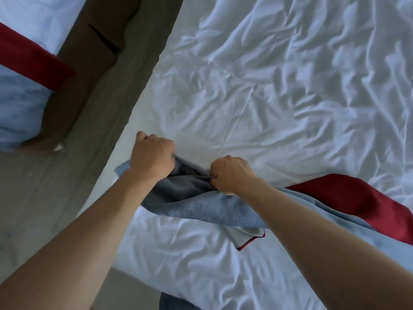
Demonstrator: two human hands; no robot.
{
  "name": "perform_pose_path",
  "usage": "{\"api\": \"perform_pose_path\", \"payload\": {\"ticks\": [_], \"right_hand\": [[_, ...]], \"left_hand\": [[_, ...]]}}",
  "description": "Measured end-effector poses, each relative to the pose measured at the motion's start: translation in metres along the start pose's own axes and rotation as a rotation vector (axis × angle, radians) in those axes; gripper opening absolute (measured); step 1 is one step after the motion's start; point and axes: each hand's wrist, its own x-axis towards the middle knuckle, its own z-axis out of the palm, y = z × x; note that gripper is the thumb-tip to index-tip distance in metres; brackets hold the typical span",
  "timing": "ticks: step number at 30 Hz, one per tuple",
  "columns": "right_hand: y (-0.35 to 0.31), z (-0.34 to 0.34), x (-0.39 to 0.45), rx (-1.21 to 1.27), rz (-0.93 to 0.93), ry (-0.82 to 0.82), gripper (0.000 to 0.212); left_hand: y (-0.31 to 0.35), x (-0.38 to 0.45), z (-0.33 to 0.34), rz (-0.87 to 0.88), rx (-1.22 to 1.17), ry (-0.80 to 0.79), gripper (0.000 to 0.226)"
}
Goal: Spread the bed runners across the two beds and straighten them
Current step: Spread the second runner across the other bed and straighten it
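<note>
Head view, looking down at the near bed. A bed runner [201,209], red on its face and pale blue-grey on its back, lies bunched across the lower part of the rumpled white bed [279,97], its end gathered near the bed's left edge and its length trailing off to the right, where the red face [357,198] shows. One corner is folded under, exposing a thin red hem below the blue-grey backing.

Left hand [153,156] is closed into a fist over the runner's end at the edge of the mattress; right hand [231,174] is likewise closed, pinching a fold of the cloth just beside it. Both grips sit on the short end, close together, with a taut crease between them. This placement suggests the end is being held so it can be drawn toward the side of the bed and then opened to full width; the backing facing upward implies the cloth must also be turned over here.

Across the brown floor [93,90], the second bed [33,25] at upper left carries a red runner [29,54] lying flat over its edge, seemingly already laid. By that reading, roughly half the task remains.
</note>
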Motion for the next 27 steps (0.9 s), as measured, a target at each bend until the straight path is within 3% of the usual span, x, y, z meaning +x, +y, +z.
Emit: {"api": "perform_pose_path", "payload": {"ticks": [3,6,9,12,13,15,17,20,22,24,25,27], "right_hand": [[-0.010,-0.005,0.003,-0.103,-0.051,0.058,0.010],[-0.006,-0.001,-0.006,-0.117,-0.080,0.143,0.016],[0.007,0.001,-0.015,-0.003,-0.013,0.209,0.030],[0.022,-0.005,-0.012,0.049,0.071,0.240,0.034],[0.025,-0.009,-0.009,0.046,0.076,0.218,0.035],[0.024,-0.017,-0.005,0.010,0.030,0.158,0.033],[0.016,-0.020,-0.001,-0.035,-0.032,0.135,0.028],[0.004,-0.020,-0.004,0.003,-0.054,0.197,0.035],[0.010,-0.020,-0.003,0.011,-0.032,0.326,0.038],[0.022,-0.022,0.002,-0.004,-0.004,0.340,0.025],[0.028,-0.023,0.004,0.003,0.010,0.320,0.021],[0.036,-0.025,0.008,0.017,0.013,0.281,0.035]], "left_hand": [[0.019,-0.001,0.002,0.110,-0.089,-0.191,0.017],[0.053,0.008,0.003,0.170,-0.144,-0.253,0.021],[0.054,0.019,-0.004,0.104,-0.127,-0.137,0.013],[0.016,0.024,-0.015,-0.112,-0.148,0.113,0.015],[0.001,0.025,-0.019,-0.179,-0.119,0.127,0.018],[-0.014,0.025,-0.024,-0.237,-0.035,-0.013,0.022],[-0.007,0.028,-0.026,-0.149,0.007,-0.183,0.019],[0.023,0.039,-0.022,-0.061,-0.171,-0.272,0.027],[0.039,0.048,-0.018,-0.112,-0.237,-0.243,0.036],[0.047,0.054,-0.017,-0.104,-0.210,-0.168,0.020],[0.046,0.057,-0.016,-0.076,-0.242,-0.097,0.009],[0.040,0.057,-0.020,0.025,-0.385,0.116,0.007]]}}
